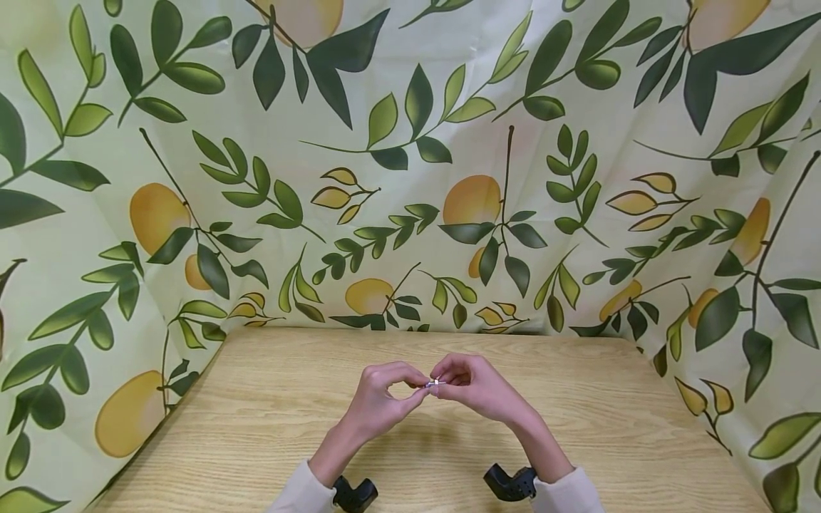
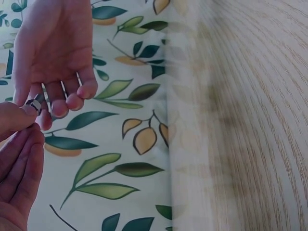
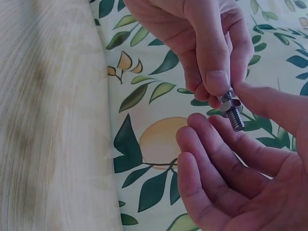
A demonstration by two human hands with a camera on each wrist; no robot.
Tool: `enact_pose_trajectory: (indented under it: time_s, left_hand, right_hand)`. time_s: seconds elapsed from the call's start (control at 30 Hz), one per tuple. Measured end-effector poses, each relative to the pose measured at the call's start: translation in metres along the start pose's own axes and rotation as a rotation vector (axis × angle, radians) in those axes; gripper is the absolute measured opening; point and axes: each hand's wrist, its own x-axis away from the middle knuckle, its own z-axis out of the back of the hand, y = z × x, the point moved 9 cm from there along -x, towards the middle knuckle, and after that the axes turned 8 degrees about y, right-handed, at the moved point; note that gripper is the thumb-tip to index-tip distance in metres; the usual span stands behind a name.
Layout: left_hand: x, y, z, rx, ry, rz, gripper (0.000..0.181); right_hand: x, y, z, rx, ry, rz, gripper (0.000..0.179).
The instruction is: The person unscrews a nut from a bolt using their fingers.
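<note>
Above the table, both hands meet at a small silver threaded bolt (image 3: 236, 120) with a hex nut (image 3: 231, 104) partway along it. My left hand (image 1: 380, 399) pinches one end of the bolt between thumb and fingertips, which hide that end. From the other side, my right hand (image 1: 484, 388) has its thumb and index finger at the nut, while its other fingers (image 3: 211, 144) spread loosely below. In the right wrist view the threaded end points down and free. The left wrist view shows only a shiny bit of the metal nut (image 2: 33, 106) between the fingertips.
Beneath the hands lies a light wood-grain table (image 1: 288, 377). Cloth with printed leaves and oranges (image 1: 410, 214) hangs behind it and at both sides. Black wrist devices (image 1: 509, 484) sit below each hand, by the pale sleeves (image 1: 567, 491).
</note>
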Motion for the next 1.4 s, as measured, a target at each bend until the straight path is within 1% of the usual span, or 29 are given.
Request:
enact_pose_trajectory:
  time_s: [0.13, 0.2, 0.4, 0.53, 0.57, 0.67, 0.77, 0.87, 1.03, 1.17, 1.27, 1.4]
  left_hand:
    - [0.0006, -0.0011, -0.0001, -0.001, -0.002, 0.019, 0.018]
    - [0.0009, -0.0019, -0.0001, 0.001, -0.004, 0.025, 0.018]
    - [0.0005, 0.0008, 0.0001, 0.01, 0.004, -0.012, 0.019]
    - [-0.0002, 0.0032, 0.0004, 0.013, 0.011, -0.034, 0.02]
    - [-0.0002, 0.0029, 0.0002, 0.014, 0.011, -0.031, 0.02]
    - [-0.0002, 0.0023, -0.0004, 0.009, 0.009, -0.03, 0.02]
    - [-0.0002, 0.0015, -0.0007, 0.009, 0.007, -0.025, 0.019]
    - [-0.0003, 0.0012, -0.0002, 0.01, 0.009, -0.023, 0.019]
    - [-0.0012, 0.003, 0.0007, 0.007, 0.018, -0.036, 0.018]
    - [-0.001, 0.0038, 0.0012, 0.015, 0.021, -0.037, 0.02]
    - [-0.0004, 0.0038, 0.0011, 0.018, 0.02, -0.037, 0.021]
    - [0.0003, 0.0038, 0.0013, 0.013, 0.022, -0.035, 0.02]
  right_hand:
    - [-0.0011, 0.0021, -0.0022, -0.003, -0.028, -0.001, 0.022]
    - [-0.0012, 0.0018, -0.0021, -0.009, -0.029, 0.005, 0.022]
    - [-0.0007, -0.0006, 0.0003, 0.001, 0.002, 0.009, 0.015]
    - [-0.0006, -0.0014, 0.0015, 0.005, 0.011, 0.02, 0.018]
    - [-0.0007, -0.001, 0.0017, 0.003, 0.01, 0.018, 0.02]
    - [-0.001, 0.0018, 0.0009, -0.007, -0.007, 0.003, 0.023]
    - [-0.0014, 0.005, -0.0016, -0.018, -0.041, -0.024, 0.025]
    - [-0.0016, 0.0057, -0.0031, -0.024, -0.057, -0.032, 0.025]
    - [-0.0006, 0.0021, 0.0002, -0.02, -0.023, -0.001, 0.017]
    - [-0.0001, -0.0006, 0.0017, -0.018, -0.006, 0.02, 0.019]
    - [0.0001, -0.0006, 0.0016, -0.022, -0.006, 0.004, 0.02]
    - [0.0009, 0.0012, 0.0013, -0.014, -0.026, -0.016, 0.021]
